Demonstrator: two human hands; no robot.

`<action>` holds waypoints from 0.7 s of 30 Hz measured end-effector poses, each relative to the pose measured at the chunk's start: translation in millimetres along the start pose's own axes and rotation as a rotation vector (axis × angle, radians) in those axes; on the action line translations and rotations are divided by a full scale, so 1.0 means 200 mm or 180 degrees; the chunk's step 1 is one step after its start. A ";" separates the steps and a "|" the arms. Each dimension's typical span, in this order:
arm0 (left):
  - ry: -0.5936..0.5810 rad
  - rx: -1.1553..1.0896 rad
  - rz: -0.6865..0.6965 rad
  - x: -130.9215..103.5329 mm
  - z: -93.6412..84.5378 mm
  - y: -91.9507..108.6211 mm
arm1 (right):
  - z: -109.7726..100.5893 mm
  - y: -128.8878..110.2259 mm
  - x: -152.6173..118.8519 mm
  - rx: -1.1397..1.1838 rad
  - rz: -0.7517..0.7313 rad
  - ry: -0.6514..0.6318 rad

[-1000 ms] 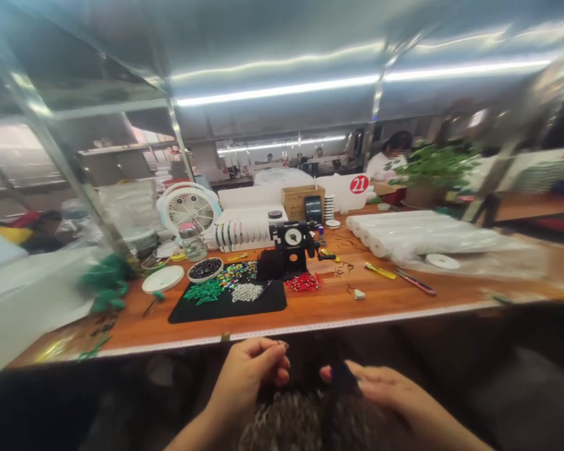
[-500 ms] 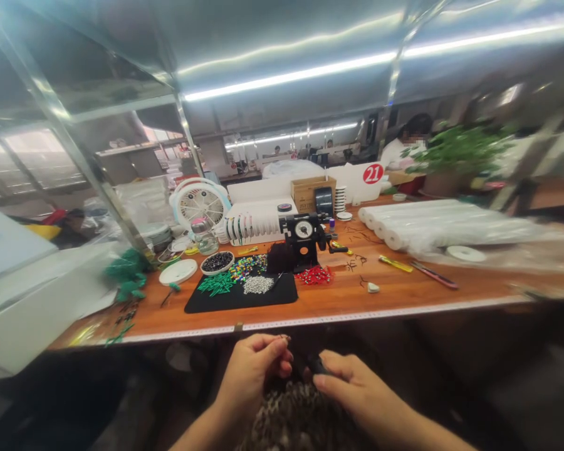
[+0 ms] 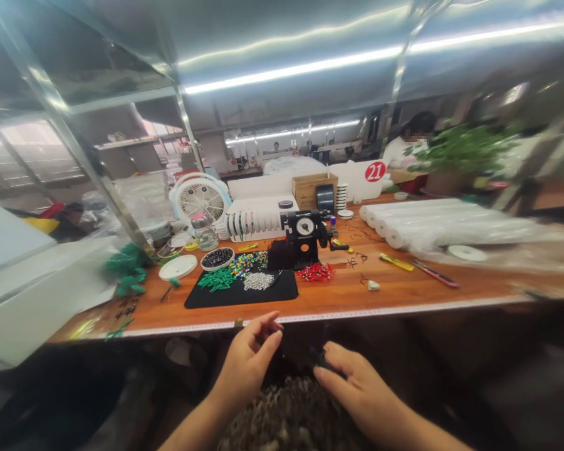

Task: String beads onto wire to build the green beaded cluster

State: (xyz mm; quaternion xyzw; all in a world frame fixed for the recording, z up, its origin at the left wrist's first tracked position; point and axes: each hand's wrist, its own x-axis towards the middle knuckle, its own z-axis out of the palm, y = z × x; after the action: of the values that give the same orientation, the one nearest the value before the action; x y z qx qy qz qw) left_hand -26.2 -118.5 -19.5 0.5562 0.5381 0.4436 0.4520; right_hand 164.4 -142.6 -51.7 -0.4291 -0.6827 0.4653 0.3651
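Note:
My left hand [image 3: 249, 357] is raised just before the table's front edge, its fingers apart and nothing visible between them. To its right, my right hand [image 3: 350, 376] is closed round a small dark tool [image 3: 326, 361], whose tip is lost against the dark background. Beyond my hands lies a black mat [image 3: 235, 297] bearing green pieces [image 3: 216, 280], multicoloured beads [image 3: 245, 264] and silvery beads [image 3: 258, 281]. Behind it stands a black machine with a dial [image 3: 304, 227], with red pieces [image 3: 316, 272] at its foot.
A bowl of black beads [image 3: 217, 259], a white lid [image 3: 178, 267] and a fan [image 3: 200, 200] stand at the left. Rolls in plastic [image 3: 442, 222], a yellow cutter [image 3: 395, 262] and tweezers [image 3: 435, 274] lie at the right. A person [image 3: 399, 150] sits behind.
My left hand has moved up and slightly left, and its pinched fingers have opened. My right hand still grips the dark tool, with little movement.

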 end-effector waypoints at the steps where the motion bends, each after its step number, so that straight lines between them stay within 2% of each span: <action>1: 0.0014 0.0020 0.0027 0.00 -0.01 0.00 | 0.00 0.01 0.00 -0.0087 0.0008 0.0035; 6: -0.0698 -0.0735 -0.0763 0.01 0.02 -0.04 | 0.01 0.02 -0.01 -0.0196 -0.0046 -0.0015; 12: -0.0429 -0.1341 -0.0669 -0.03 0.07 -0.05 | 0.02 0.03 -0.02 0.0384 0.0372 -0.0153; 17: -0.0372 -0.1354 -0.0632 -0.03 0.06 -0.06 | 0.02 0.03 -0.02 0.0838 0.0592 -0.0192; 21: -0.0392 -0.1016 -0.0662 -0.03 0.06 -0.07 | 0.03 0.04 -0.01 0.0796 0.0598 -0.0158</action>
State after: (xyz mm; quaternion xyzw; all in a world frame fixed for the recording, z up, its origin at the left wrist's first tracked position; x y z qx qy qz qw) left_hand -18.2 -124.2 -35.4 0.4449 0.4868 0.4394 0.6099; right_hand 161.3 -146.0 -61.1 -0.4307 -0.5850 0.5892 0.3536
